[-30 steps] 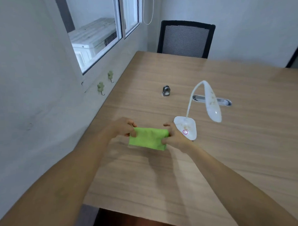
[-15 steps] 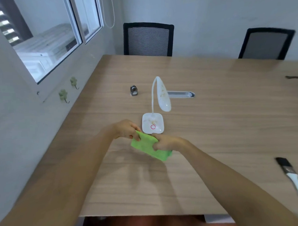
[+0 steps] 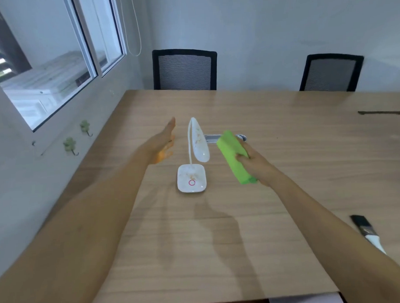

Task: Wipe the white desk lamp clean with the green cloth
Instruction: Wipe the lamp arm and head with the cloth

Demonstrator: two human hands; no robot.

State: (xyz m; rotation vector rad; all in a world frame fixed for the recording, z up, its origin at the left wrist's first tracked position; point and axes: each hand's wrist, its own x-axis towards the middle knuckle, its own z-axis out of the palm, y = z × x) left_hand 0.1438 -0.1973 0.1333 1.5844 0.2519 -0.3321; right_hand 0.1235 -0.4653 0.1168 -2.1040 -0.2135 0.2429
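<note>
The white desk lamp (image 3: 191, 178) stands on the wooden table (image 3: 286, 171), its square base with a pink ring toward me and its bent head (image 3: 200, 142) drooping above, both marked with brownish stains. My right hand (image 3: 255, 166) is closed on the folded green cloth (image 3: 234, 157), held just right of the lamp head and not touching it. My left hand (image 3: 163, 144) is flat and open with its fingers stretched out, a little left of the lamp's neck, holding nothing.
A paintbrush (image 3: 367, 234) with a white handle lies near the right front edge. A metal cable slot (image 3: 211, 138) sits behind the lamp. Two black mesh chairs (image 3: 185, 70) stand at the far side. The wall with hooks (image 3: 69, 145) and a window runs along the left.
My left hand has let go of the cloth and moved up to the left of the lamp. My right hand has carried the cloth up to the right of the lamp head.
</note>
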